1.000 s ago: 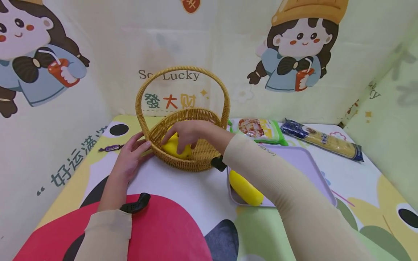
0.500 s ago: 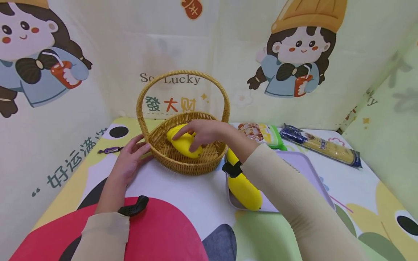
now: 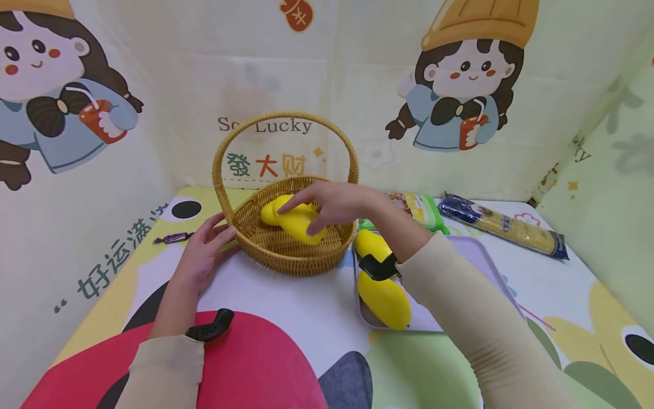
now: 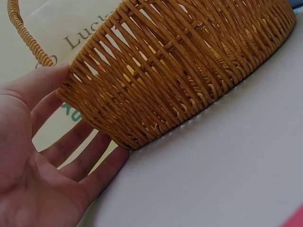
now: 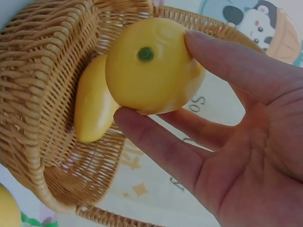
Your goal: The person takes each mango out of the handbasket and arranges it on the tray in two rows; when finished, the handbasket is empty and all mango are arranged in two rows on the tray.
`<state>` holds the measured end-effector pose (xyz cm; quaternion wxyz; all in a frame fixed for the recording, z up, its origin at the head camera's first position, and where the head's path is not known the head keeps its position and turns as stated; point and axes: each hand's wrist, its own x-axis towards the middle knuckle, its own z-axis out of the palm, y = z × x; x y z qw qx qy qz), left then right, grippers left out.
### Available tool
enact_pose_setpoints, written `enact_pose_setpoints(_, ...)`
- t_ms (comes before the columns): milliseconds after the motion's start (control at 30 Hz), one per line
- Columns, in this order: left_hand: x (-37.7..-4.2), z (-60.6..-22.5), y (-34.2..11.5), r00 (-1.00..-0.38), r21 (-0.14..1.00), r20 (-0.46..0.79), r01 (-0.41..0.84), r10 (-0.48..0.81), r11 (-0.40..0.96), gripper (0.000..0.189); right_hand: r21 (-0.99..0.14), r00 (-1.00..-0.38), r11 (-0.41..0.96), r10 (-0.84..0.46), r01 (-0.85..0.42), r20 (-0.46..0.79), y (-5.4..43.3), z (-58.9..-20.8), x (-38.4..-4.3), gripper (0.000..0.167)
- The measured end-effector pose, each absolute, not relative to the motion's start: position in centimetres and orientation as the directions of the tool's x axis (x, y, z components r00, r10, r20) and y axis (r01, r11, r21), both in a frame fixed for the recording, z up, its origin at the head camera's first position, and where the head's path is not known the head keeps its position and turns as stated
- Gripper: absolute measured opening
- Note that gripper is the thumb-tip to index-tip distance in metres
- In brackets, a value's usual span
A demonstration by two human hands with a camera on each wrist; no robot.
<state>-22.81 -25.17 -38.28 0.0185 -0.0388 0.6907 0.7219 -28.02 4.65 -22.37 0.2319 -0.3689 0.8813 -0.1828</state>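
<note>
My right hand (image 3: 339,201) pinches a yellow mango (image 3: 302,226) between thumb and fingers, over the inside of the wicker basket (image 3: 291,264). The right wrist view shows the held mango (image 5: 156,71) end-on, with a green stem spot. Behind it, a second mango (image 5: 92,106) lies in the basket, partly covered. My left hand (image 3: 201,250) holds the basket's left end. In the left wrist view its thumb lies at the rim and its fingers reach round the woven wall (image 4: 165,71); some fingertips are hidden.
Two more mangoes, one behind (image 3: 372,244) and one in front (image 3: 384,301), lie on a lilac tray (image 3: 472,250) at right. Behind it are a green-and-white food packet (image 3: 424,210) and a pasta bag (image 3: 503,225). A purple-wrapped candy (image 3: 174,237) lies left.
My right hand has moved right and drawn the gripped mango rightward within the basket, baring the other mango's left end. The tray's rear mango has come into view. My left hand stays put.
</note>
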Motion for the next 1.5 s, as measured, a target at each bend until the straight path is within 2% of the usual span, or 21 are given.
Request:
enact_pose_setpoints(333,-23.0,-38.4,-25.0,-0.997,0.996,-0.077,-0.076,-0.025,-0.052,0.075,-0.539,-0.621,0.658,-0.730,-0.526,-0.286,6.9,-22.1,-26.9,0.061)
enact_pose_setpoints(800,-22.7,-38.3,-25.1,-0.995,0.995,-0.092,-0.091,-0.037,-0.046,0.076,-0.559,-0.606,0.620,-0.758,-0.551,-0.243,9.5,-22.3,-25.5,0.059)
enact_pose_setpoints(1233,-22.9,-38.1,-25.1,-0.995,0.995,-0.094,-0.093,-0.040,-0.043,0.076,-0.533,-0.665,0.657,-0.715,-0.534,-0.216,13.4,-22.5,-24.6,0.059)
enact_pose_setpoints(1500,-22.7,-38.1,-24.9,-0.993,0.994,-0.106,-0.104,-0.043,-0.042,0.076,-0.565,-0.691,0.647,-0.701,-0.512,-0.176,16.2,-22.9,-24.2,0.057)
